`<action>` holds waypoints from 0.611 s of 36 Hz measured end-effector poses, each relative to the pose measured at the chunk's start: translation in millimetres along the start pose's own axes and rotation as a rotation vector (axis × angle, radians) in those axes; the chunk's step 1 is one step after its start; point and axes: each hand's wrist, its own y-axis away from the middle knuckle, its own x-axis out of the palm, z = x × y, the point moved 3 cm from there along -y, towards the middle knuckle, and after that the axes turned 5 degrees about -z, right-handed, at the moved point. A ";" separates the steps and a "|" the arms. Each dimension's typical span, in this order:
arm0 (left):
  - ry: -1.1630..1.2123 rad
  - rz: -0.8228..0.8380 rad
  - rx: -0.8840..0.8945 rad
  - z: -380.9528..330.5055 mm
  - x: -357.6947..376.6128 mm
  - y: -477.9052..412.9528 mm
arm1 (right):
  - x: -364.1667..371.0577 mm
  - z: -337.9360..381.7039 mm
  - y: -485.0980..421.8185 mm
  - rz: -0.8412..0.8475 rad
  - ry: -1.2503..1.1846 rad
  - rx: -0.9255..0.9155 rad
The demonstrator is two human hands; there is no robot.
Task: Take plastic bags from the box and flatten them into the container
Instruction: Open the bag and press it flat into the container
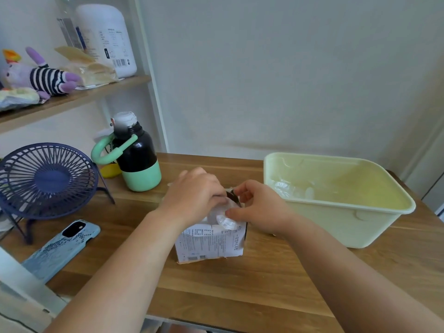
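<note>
both hands at the mouth of the box, drawing out a plastic bag

the box (209,243) stands upright on the table (240,289), just left of the container (360,228), so a bag has only a short way to travel. the left hand (194,195) curls over the box top, seemingly to hold the light carton down during the pull; whether its fingertips also catch plastic i cannot tell. the right hand (258,207) pinches a wad of plastic bag (225,222) between thumb and fingers at the opening, the bag only partly out. some clear plastic (288,189) lies in the container's near-left corner, so the task looks under way, with this bag not yet flattened.
</note>
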 end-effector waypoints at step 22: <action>0.193 0.060 -0.132 7.9 2.2 9.9 | -0.5 14.2 -1.3 0.019 0.075 0.009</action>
